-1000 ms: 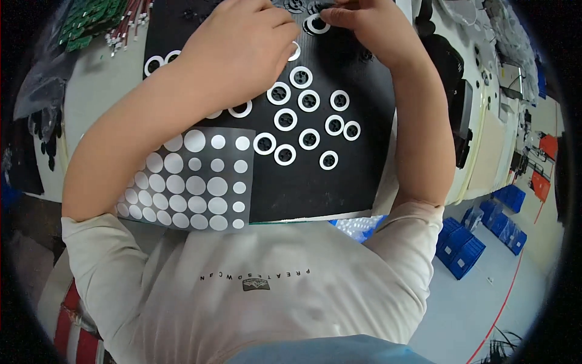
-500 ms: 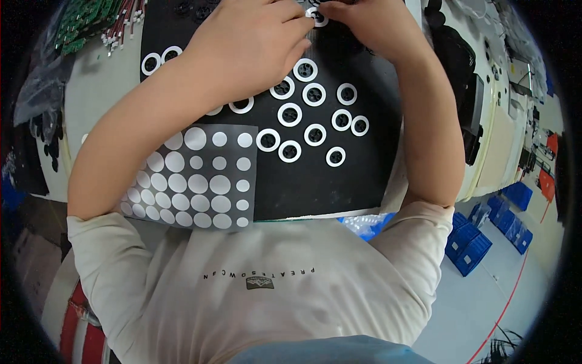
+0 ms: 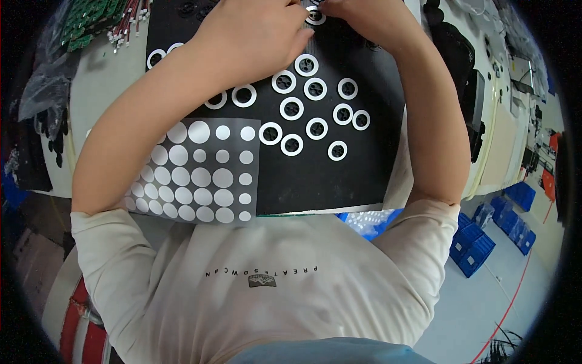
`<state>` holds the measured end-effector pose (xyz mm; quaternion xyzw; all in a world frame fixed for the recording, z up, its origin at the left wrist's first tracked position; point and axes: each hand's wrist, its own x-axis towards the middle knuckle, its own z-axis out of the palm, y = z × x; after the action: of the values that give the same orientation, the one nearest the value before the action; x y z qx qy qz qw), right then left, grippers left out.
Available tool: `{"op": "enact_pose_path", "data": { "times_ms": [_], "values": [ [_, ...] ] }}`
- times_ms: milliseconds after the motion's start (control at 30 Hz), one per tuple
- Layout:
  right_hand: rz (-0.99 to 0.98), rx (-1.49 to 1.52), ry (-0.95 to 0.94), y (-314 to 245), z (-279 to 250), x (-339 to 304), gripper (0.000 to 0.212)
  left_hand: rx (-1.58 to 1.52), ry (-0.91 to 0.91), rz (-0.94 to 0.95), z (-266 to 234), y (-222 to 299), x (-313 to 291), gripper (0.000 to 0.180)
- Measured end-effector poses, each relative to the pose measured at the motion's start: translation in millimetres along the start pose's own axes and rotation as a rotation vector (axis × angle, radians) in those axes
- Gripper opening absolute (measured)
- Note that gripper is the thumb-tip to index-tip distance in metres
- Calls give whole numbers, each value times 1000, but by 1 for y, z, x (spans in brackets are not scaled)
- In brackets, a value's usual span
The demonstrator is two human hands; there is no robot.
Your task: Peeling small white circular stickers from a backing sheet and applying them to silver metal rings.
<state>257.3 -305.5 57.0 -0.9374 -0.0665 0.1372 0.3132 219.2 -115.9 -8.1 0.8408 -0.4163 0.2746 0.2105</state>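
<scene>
At the top edge, a white ring around a black round part [image 3: 314, 16] sits between my hands on the black mat [image 3: 327, 188]. My left hand [image 3: 257, 36] has curled fingers at the ring's left side, its thumb a little apart below. My right hand [image 3: 367, 18] brings its bent fingertips to the ring's right side. The top edge cuts off part of both hands' fingers. Below them lie several more black round parts with white rings [image 3: 316, 128]. A translucent sheet of white round stickers [image 3: 251, 194] lies under my left forearm.
Green circuit boards [image 3: 91, 27] and wires with white connectors [image 3: 127, 24] lie at the far left, beside clear plastic wrap [image 3: 45, 91]. Black items [image 3: 448, 48] line the right side of the mat. Blue bins [image 3: 471, 246] stand on the floor at the right.
My left fingers have drawn up slightly around the ring. My right fingertips stay at its right side. The whole view has shifted slightly, the mat and rings with it.
</scene>
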Motion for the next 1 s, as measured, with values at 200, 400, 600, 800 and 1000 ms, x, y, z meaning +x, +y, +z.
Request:
{"op": "enact_pose_path", "data": {
  "times_ms": [200, 400, 600, 800, 1000],
  "values": [
    [-85, -142, 26, -6, 8, 5, 20, 107, -223, -157, -35, 10, 6, 21],
    [-386, 251, 124, 18, -25, -47, 20, 1, -259, -327, -136, 50, -18, 17],
    [-517, 121, -183, -35, 22, -162, 19, -706, -916, -562, -233, 126, -164, 11],
    [-864, 40, -313, -56, 72, -171, 21, -109, -743, -1267, -128, 231, -349, 16],
    [-1007, -71, -273, -48, 113, -166, 18, -178, -563, -1150, -87, 250, -385, 11]
  ]
}}
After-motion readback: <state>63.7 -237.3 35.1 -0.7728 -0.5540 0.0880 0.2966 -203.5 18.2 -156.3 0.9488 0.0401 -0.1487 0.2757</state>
